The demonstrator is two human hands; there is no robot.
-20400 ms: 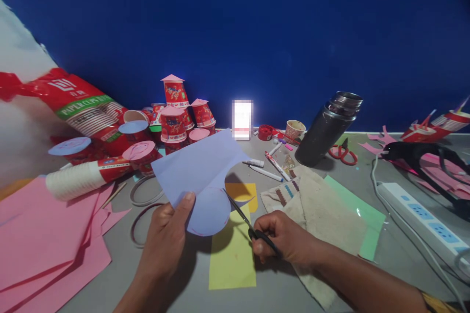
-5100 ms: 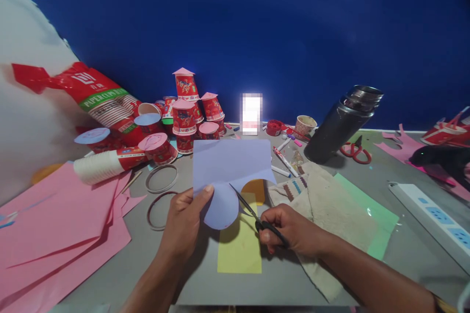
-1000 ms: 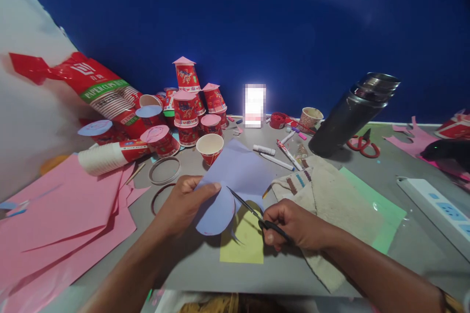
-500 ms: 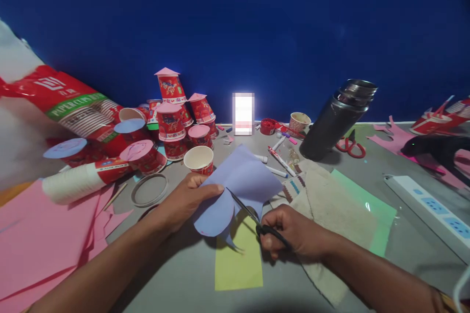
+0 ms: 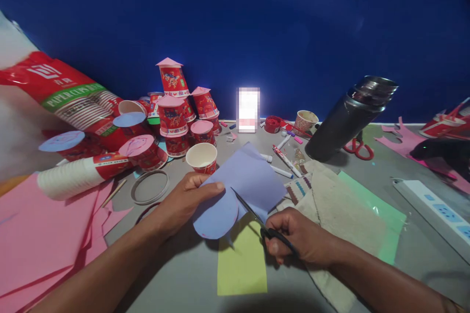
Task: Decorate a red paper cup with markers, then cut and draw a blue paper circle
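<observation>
Pinched at its left edge by my left hand [image 5: 194,198] is a sheet of blue-purple paper [image 5: 249,171], held above the table. A rounded lobe with a curved cut edge hangs from it below my left thumb. My right hand [image 5: 293,234] grips black-handled scissors [image 5: 253,210]; the blades lie against the sheet, their tip just right of my left thumb. Beneath the paper a yellow-green sheet [image 5: 242,269] lies on the table. An upright paper cup [image 5: 201,156] stands just behind my left hand.
Red paper cups [image 5: 172,117] are stacked at the back left beside a bag of cups [image 5: 73,93]. Pink paper [image 5: 40,234] covers the left side. A dark flask [image 5: 348,120], a cloth [image 5: 341,210], red-handled scissors [image 5: 362,150] and a power strip [image 5: 436,210] lie rightward.
The view has shifted slightly. The scissors remain at the cut in the blue-purple paper, and the narrow strip hanging below it shows less than before.
</observation>
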